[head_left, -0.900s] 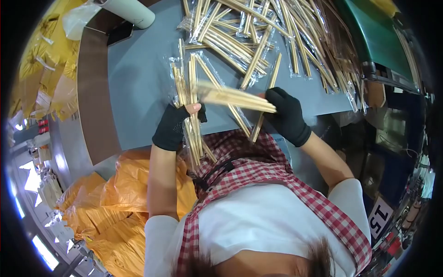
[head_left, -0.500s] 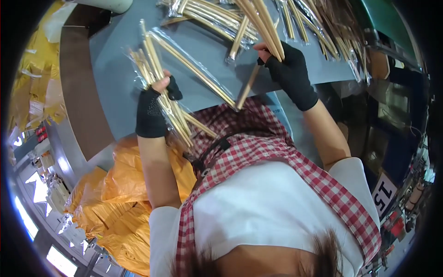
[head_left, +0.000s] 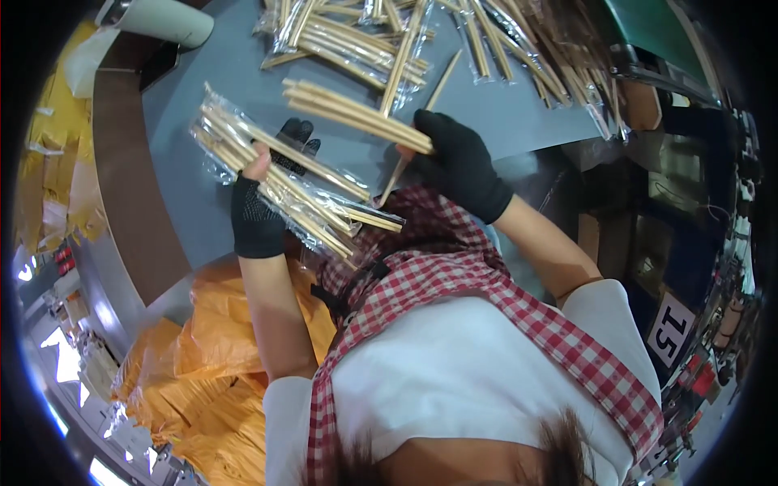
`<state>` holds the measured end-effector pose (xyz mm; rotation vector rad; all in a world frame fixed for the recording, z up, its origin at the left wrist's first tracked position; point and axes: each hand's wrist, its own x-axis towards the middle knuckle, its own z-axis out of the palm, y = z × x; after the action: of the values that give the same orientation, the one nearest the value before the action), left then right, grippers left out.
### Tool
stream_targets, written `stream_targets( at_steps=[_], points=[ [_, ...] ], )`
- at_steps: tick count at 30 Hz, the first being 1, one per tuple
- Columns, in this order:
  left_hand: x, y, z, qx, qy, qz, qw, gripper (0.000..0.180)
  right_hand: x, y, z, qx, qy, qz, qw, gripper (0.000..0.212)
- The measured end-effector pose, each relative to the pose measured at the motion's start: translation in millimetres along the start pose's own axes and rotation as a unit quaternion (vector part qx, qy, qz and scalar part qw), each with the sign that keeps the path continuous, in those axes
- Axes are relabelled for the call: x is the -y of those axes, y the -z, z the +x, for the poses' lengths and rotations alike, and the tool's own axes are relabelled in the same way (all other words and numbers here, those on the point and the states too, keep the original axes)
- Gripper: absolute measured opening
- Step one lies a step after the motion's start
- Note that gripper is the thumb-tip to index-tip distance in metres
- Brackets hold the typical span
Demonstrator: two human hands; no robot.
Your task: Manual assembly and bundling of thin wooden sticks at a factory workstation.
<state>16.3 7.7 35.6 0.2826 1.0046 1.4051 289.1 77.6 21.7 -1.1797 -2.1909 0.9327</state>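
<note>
Black gloves with bare thumb tips cover both my hands. My left hand holds several clear-wrapped chopsticks, its thumb pressed on top and its fingers showing beyond them. My right hand grips a small bundle of chopsticks, pointing left above the table; I cannot tell whether they are wrapped. Another thin stick shows above and below my right hand, partly hidden by it. The two bundles are apart, the right one higher in the view.
More wrapped chopsticks lie in piles at the far side of the grey table and along its right. A pale cylinder stands far left. Orange plastic sheeting hangs low left. Green equipment borders the far right.
My right hand has moved left and lower, and its bundle has swung from pointing away to pointing left. The wrapped chopsticks in my left hand are tilted more and spread out, now with the wrapped pair that lay beside them.
</note>
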Motion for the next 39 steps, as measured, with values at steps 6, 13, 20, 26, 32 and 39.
stream_targets(
  at_steps=[6, 13, 20, 26, 32, 39],
  points=[
    [9.2, -0.6, -9.0, -0.069, -0.08, -0.037, 0.994, 0.029, 6.3, -7.6, -7.8, -0.042, -0.027, -0.009, 0.999, 0.033],
    [15.6, -26.3, -18.8, -0.069, -0.098, 0.015, 0.993, 0.026, 2.1, -11.2, -5.6, -0.123, -0.17, 0.23, 0.95, 0.035],
    [15.7, -30.2, -22.4, 0.05, -0.096, 0.005, 0.994, 0.036, 10.6, 8.1, 18.3, -0.123, -0.28, 0.507, 0.806, 0.025],
    [32.3, -69.2, -32.7, 0.02, -0.011, 0.105, 0.994, 0.036, 57.2, 3.4, 38.6, 0.04, -0.208, 0.576, 0.79, 0.016],
    [18.0, -65.0, -47.0, -0.003, -0.004, 0.143, 0.99, 0.021, 62.4, 1.3, 52.8, 0.067, -0.2, 0.574, 0.791, 0.016],
    [11.8, -61.1, -54.0, 0.086, -0.019, 0.148, 0.985, 0.03, 88.0, 26.6, 94.3, -0.023, -0.105, 0.426, 0.898, 0.022]
  ],
)
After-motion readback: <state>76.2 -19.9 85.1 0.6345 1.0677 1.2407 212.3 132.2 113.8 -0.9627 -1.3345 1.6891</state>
